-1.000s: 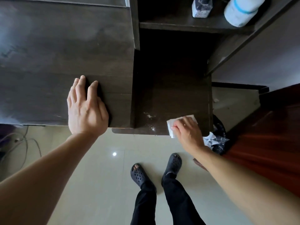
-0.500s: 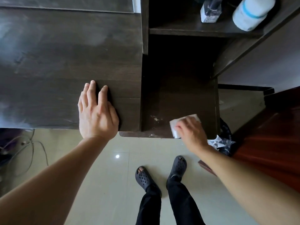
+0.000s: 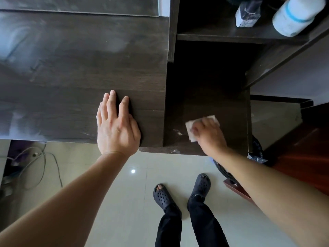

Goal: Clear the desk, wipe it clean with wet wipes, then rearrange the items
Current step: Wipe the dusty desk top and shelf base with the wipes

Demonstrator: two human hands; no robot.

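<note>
The dark wooden desk [image 3: 71, 68] fills the upper left of the head view. My left hand [image 3: 115, 127] rests flat on it near the front edge, fingers straight. To the right sits a lower dark shelf [image 3: 204, 86]. My right hand [image 3: 208, 132] presses a white wet wipe [image 3: 191, 129] onto this shelf near its front edge, fingers bent over the wipe. A patch of pale dust specks [image 3: 178, 132] lies just left of the wipe.
An upper shelf holds a dark bottle [image 3: 247, 13] and a white container with a blue band [image 3: 297, 15]. A bin with a black bag [image 3: 256, 154] stands under my right arm. Cables [image 3: 35, 163] lie on the tiled floor at left.
My right hand has slid the wipe a little farther back and left on the lower shelf. My left hand stays flat on the desk.
</note>
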